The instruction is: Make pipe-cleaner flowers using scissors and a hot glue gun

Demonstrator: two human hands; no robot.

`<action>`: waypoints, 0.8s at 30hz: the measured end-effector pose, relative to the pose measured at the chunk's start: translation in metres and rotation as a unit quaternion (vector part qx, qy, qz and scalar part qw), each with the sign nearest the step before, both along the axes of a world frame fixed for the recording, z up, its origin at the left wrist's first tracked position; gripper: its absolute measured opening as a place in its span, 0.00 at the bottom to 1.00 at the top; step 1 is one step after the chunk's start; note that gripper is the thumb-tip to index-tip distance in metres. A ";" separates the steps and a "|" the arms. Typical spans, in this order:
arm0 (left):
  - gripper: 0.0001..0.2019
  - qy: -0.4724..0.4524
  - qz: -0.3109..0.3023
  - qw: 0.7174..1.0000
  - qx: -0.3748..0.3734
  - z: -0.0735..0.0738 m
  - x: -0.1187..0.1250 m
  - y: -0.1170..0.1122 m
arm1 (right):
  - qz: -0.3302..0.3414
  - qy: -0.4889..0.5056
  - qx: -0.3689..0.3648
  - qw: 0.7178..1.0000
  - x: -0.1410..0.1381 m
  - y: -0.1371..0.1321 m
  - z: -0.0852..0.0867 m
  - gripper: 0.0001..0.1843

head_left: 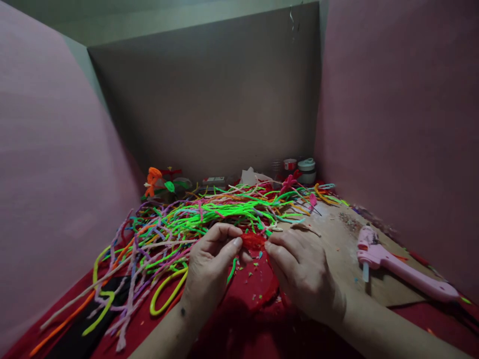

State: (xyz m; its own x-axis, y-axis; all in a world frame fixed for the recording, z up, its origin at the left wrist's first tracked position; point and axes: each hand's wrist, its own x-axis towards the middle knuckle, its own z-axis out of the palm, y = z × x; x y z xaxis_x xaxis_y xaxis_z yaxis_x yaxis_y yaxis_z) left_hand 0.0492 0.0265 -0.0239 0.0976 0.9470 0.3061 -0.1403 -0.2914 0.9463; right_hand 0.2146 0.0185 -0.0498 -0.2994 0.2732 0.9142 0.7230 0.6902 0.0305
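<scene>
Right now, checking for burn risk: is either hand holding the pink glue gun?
No. The glue gun lies on the board, apart from both hands, which pinch a red piece.

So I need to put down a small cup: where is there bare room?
Bare board lies between the right hand and the pink glue gun. Left of the left hand, pipe cleaners crowd everything; jars fill the back.

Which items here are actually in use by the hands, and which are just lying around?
In use:
- left hand and right hand, both pinching the red pipe cleaner piece

Lying about:
- pile of coloured pipe cleaners
- pink glue gun on the cardboard sheet
- finished orange flower
- small jars at the back
</scene>
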 end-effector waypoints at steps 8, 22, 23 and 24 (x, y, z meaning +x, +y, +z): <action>0.02 0.009 -0.002 1.000 -0.021 0.000 -0.002 0.001 | 0.009 -0.015 -0.009 1.000 0.000 0.001 0.002 0.07; 0.09 -0.006 0.044 0.999 -0.030 0.005 0.001 0.007 | 0.175 0.457 -0.438 0.754 0.001 0.020 0.005 0.04; 0.08 0.004 0.045 0.998 -0.036 0.004 0.002 0.008 | 0.206 0.498 -0.478 0.693 0.001 0.022 0.006 0.06; 0.08 0.015 0.042 0.998 -0.044 0.003 0.002 0.009 | 0.236 0.531 -0.506 0.638 0.000 0.022 0.007 0.08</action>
